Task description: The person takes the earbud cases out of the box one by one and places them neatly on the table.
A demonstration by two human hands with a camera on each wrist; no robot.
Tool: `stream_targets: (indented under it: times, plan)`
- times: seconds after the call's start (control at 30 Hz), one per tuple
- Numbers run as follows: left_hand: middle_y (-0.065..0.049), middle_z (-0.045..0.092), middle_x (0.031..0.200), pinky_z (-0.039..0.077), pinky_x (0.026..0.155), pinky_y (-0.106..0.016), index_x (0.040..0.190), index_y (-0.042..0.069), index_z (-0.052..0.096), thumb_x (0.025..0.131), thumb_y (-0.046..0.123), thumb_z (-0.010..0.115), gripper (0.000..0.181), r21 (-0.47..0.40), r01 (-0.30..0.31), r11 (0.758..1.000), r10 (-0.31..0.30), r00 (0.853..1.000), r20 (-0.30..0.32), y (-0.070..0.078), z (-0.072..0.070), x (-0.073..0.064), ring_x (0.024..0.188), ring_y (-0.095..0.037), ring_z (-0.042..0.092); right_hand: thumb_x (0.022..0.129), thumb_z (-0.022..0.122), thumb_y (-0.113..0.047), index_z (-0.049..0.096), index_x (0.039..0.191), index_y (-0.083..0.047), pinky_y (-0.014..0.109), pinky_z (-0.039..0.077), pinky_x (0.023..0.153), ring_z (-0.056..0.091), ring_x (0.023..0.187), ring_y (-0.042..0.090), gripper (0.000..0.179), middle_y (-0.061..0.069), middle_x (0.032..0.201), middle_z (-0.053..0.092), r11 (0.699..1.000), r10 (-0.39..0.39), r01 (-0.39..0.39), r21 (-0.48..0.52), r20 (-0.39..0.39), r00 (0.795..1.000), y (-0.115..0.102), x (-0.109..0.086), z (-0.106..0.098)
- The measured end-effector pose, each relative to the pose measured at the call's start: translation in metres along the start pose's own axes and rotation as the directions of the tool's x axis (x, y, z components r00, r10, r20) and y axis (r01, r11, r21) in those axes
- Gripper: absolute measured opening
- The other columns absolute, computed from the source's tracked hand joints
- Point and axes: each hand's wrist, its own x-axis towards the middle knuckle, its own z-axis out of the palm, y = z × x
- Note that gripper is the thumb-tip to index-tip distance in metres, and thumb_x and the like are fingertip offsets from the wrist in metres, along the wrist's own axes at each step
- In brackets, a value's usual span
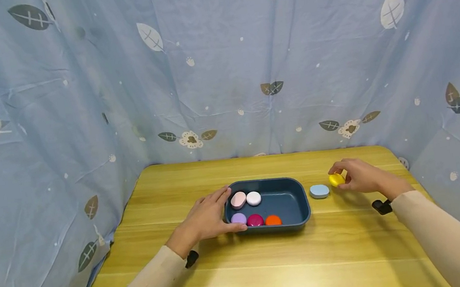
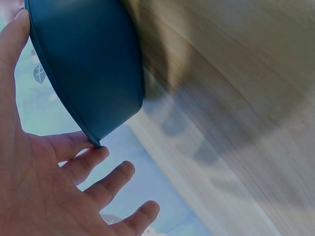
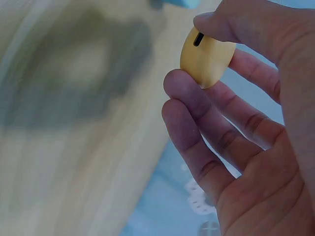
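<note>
My right hand (image 1: 358, 175) pinches a smooth yellow disc-shaped piece (image 1: 336, 180) between thumb and fingers, over the table's right side. A short dark slot shows on the yellow piece (image 3: 209, 56) in the right wrist view. Left of it lies a light blue oval piece (image 1: 320, 192). My left hand (image 1: 206, 217), fingers spread, rests on the left end of a dark blue tray (image 1: 300, 197), thumb along the near rim and fingertips at the far-left corner. Inside the tray are a pale pink oval (image 1: 238, 200) and white (image 1: 254, 198), lilac (image 1: 238, 218), magenta (image 1: 255, 220) and orange (image 1: 273, 220) round pieces.
A wooden table (image 1: 273, 273) carries everything. A light blue patterned curtain (image 1: 220, 67) hangs close behind its back edge and along both sides. Small black devices are strapped at the left wrist (image 1: 191, 259) and right wrist (image 1: 381, 207).
</note>
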Motion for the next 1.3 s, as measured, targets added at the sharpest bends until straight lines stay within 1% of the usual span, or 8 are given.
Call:
stream_targets:
  times: [0.1,0.3,0.57,0.73,0.87,1.07,1.2,1.3]
  plan:
    - [-0.006,0.033,0.194,0.036,0.141,-0.072,0.185,0.015,0.035,0.088,0.097,0.073,0.133,0.01,0.0,1.0,0.0,1.0,0.001,-0.001,0.0,0.0,0.173,-0.042,0.045,0.098,0.093,-0.009,0.078,0.136,0.001,0.035,0.067,0.079,0.077,0.087,0.015,0.042,0.018,0.12,0.079,1.0,0.019,-0.019,0.006,0.017,1.0,0.006,-0.004,0.004]
    - [-0.005,0.032,0.194,0.036,0.141,-0.072,0.185,0.016,0.035,0.089,0.098,0.072,0.132,0.017,-0.004,1.0,0.004,1.0,0.002,0.0,0.0,0.001,0.174,-0.041,0.045,0.098,0.093,-0.009,0.079,0.134,0.0,0.044,0.07,0.083,0.079,0.089,0.019,0.04,0.02,0.12,0.079,0.999,0.047,-0.048,0.008,0.054,0.997,0.016,-0.009,0.016]
    - [-0.005,0.032,0.195,0.034,0.142,-0.07,0.185,0.016,0.035,0.088,0.097,0.073,0.132,0.011,0.001,1.0,-0.001,1.0,0.005,0.002,-0.001,0.0,0.174,-0.04,0.044,0.097,0.093,-0.008,0.08,0.132,-0.004,0.041,0.067,0.081,0.076,0.088,0.018,0.037,0.019,0.118,0.079,0.997,0.077,-0.079,0.021,0.078,0.994,0.022,-0.014,0.024]
    - [-0.004,0.032,0.194,0.034,0.142,-0.071,0.185,0.017,0.035,0.088,0.099,0.072,0.132,0.017,0.0,1.0,0.0,1.0,-0.003,0.001,0.0,0.001,0.174,-0.041,0.044,0.097,0.095,-0.017,0.08,0.137,-0.004,0.043,0.065,0.083,0.072,0.087,0.015,0.044,0.018,0.121,0.079,0.996,0.092,-0.091,-0.026,0.064,0.994,0.018,-0.015,0.021]
    - [-0.005,0.032,0.194,0.034,0.142,-0.072,0.185,0.017,0.035,0.088,0.099,0.072,0.133,0.007,0.002,1.0,-0.002,1.0,-0.002,0.001,0.0,0.002,0.174,-0.042,0.044,0.1,0.093,-0.027,0.076,0.146,-0.004,0.051,0.066,0.084,0.073,0.092,0.021,0.054,0.022,0.129,0.076,0.991,0.105,-0.103,-0.082,0.023,0.994,0.009,-0.013,0.017]
    - [-0.004,0.032,0.195,0.034,0.142,-0.072,0.186,0.018,0.034,0.088,0.1,0.071,0.133,0.013,0.007,1.0,-0.007,1.0,-0.002,-0.001,0.001,0.001,0.174,-0.041,0.044,0.104,0.09,-0.032,0.072,0.154,-0.008,0.063,0.068,0.09,0.079,0.116,0.04,0.058,0.025,0.147,0.07,0.991,0.081,-0.084,-0.107,-0.03,0.996,-0.017,0.001,0.009]
    - [-0.004,0.031,0.195,0.034,0.142,-0.071,0.186,0.018,0.034,0.088,0.1,0.071,0.133,0.016,0.007,1.0,-0.007,1.0,-0.002,-0.001,0.001,0.002,0.174,-0.042,0.044,0.105,0.089,-0.033,0.073,0.155,-0.012,0.065,0.068,0.095,0.08,0.121,0.041,0.056,0.023,0.15,0.071,0.99,0.038,-0.044,-0.134,-0.045,0.998,-0.04,0.012,0.005]
    - [-0.004,0.031,0.195,0.034,0.142,-0.071,0.186,0.018,0.034,0.088,0.1,0.071,0.133,0.014,0.006,1.0,-0.006,1.0,0.0,-0.001,0.001,0.002,0.174,-0.042,0.044,0.105,0.089,-0.032,0.074,0.155,-0.016,0.062,0.068,0.096,0.08,0.121,0.037,0.055,0.019,0.149,0.072,0.987,-0.001,-0.007,-0.16,-0.049,0.999,-0.056,0.021,0.004]
